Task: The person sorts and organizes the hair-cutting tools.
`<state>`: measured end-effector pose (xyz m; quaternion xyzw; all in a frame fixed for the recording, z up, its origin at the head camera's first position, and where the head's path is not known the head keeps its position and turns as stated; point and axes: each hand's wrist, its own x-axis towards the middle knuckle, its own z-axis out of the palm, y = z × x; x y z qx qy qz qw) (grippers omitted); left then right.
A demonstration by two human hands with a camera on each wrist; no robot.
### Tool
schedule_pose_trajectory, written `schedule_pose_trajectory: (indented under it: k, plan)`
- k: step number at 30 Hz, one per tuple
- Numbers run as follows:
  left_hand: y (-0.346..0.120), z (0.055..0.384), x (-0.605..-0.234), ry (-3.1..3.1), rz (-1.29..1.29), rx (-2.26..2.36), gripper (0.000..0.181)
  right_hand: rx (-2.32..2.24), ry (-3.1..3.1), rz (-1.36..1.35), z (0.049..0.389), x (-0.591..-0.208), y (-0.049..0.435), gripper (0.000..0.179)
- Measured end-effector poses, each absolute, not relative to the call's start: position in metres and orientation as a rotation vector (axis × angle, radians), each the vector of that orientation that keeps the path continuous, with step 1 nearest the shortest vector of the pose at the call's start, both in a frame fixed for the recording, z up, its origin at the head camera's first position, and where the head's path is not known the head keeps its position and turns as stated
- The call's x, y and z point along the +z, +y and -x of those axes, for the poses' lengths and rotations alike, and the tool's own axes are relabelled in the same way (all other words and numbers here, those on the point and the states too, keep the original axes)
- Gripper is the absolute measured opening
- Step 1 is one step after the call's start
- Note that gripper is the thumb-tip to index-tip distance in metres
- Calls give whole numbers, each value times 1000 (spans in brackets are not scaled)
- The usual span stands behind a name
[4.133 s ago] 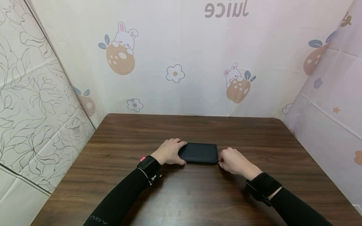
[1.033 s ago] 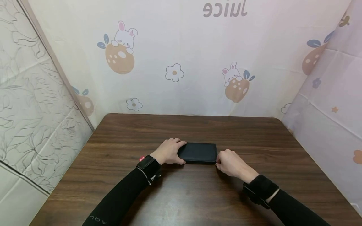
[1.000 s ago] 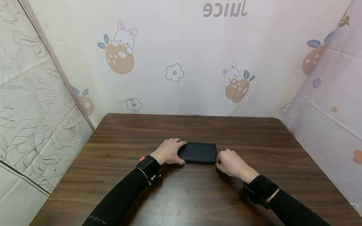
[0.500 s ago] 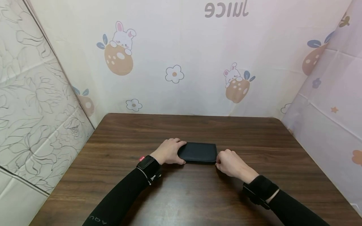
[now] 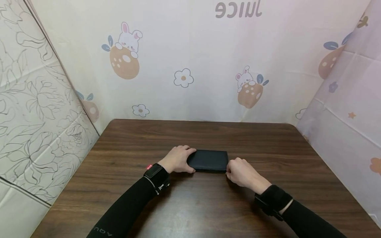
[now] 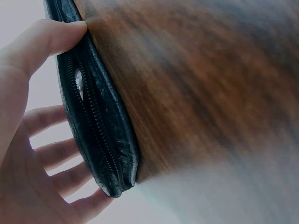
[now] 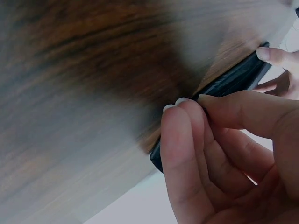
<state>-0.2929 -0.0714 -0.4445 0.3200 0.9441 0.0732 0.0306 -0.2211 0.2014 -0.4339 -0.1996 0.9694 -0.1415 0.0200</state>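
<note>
A black zip-around wallet (image 5: 208,161) lies flat on the wooden table. My left hand (image 5: 178,160) grips its left end, thumb on the near edge and fingers round the far side. In the left wrist view the zipper (image 6: 99,126) runs along the wallet's edge; its teeth stand slightly apart near the thumb, with something pale between them. At the wallet's right end my right hand (image 5: 244,173) has its fingers curled, and in the right wrist view thumb and fingertips pinch at the zipper edge (image 7: 236,79). Those fingertips hide the zipper pull.
The brown wooden table (image 5: 190,205) extends around both hands. Behind it hangs a pale printed curtain (image 5: 208,49), with another patterned sheet (image 5: 38,115) at the left and one (image 5: 351,125) at the right. Black bands (image 5: 157,177) circle both wrists.
Over four seconds my right hand has shifted slightly left and nearer along the wallet's right end. My left hand keeps its grip, and the wallet stays in nearly the same place.
</note>
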Motion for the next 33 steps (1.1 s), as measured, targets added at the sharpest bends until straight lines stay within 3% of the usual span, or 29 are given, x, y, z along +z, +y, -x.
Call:
schedule_pose_trajectory:
  k: [33]
  plan:
    - [-71, 289, -443, 2910, -993, 208, 82, -423, 3015, 630, 216, -434, 193, 18]
